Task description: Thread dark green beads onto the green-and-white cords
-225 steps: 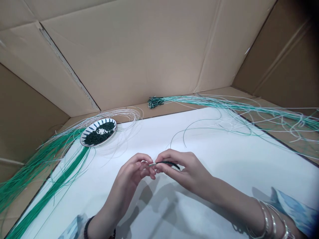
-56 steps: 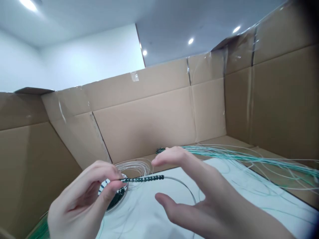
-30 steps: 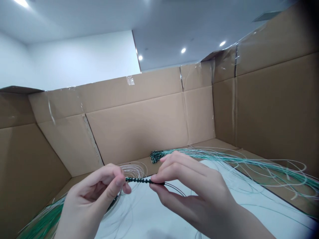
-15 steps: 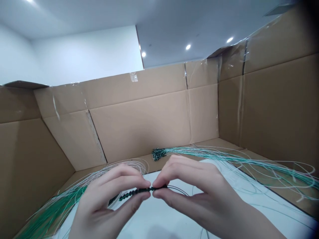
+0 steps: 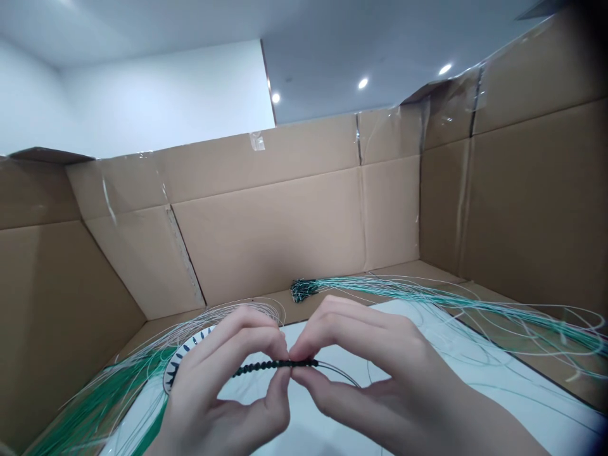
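Observation:
A dark green-black beaded or knotted cord stretches level between my two hands, above a white board. My left hand pinches it between thumb and fingertips near the middle. Right beside that, my right hand pinches the cord's right part, the fingertips of both hands almost touching. Two thin dark strands run out of the cord's right end, behind my right hand. Part of the cord's left end is hidden by my left fingers.
Tall cardboard walls surround the work area. Loose green threads lie at the left, beside a round white piece with dark marks partly behind my left hand. Another thread bundle with a dark knotted end stretches along the back right.
My left hand has shifted its pinch close against my right fingertips, and the cord now lies straighter. More of the round marked piece shows behind my left hand.

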Demonstrator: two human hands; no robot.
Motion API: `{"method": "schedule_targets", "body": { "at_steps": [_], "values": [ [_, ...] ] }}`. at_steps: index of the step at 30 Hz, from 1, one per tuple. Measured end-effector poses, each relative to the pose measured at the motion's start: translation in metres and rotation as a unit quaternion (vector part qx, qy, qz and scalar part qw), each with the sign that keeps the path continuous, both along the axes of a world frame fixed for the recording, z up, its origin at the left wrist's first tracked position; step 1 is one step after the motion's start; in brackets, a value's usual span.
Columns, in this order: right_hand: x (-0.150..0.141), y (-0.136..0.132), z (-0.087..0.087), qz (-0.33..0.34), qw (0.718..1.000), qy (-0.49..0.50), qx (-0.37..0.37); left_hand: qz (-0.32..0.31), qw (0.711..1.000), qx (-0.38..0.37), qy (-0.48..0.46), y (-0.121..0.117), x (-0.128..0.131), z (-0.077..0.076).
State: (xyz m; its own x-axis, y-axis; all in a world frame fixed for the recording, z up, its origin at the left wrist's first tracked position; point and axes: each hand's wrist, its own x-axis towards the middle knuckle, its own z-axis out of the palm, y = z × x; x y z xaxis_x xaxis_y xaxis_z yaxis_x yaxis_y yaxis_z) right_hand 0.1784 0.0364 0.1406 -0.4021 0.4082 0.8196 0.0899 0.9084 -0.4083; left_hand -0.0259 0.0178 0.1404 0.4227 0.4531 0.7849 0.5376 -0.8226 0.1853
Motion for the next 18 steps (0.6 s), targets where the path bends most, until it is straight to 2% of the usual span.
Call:
{"method": "schedule_targets", "body": {
  "at_steps": [6,18],
  "values": [
    [-0.0026,-0.0039,0.0003,-0.014,1.000,0.013,0.024,-0.007,1.000,0.024,0.013,-0.0003,0.0013,-0.0021],
    [-0.0037,-0.0034,-0.0017,-0.039,0.998,0.006,0.044,-0.030,0.999,0.011,-0.021,-0.0034,0.0019,-0.0030]
  ]
}}
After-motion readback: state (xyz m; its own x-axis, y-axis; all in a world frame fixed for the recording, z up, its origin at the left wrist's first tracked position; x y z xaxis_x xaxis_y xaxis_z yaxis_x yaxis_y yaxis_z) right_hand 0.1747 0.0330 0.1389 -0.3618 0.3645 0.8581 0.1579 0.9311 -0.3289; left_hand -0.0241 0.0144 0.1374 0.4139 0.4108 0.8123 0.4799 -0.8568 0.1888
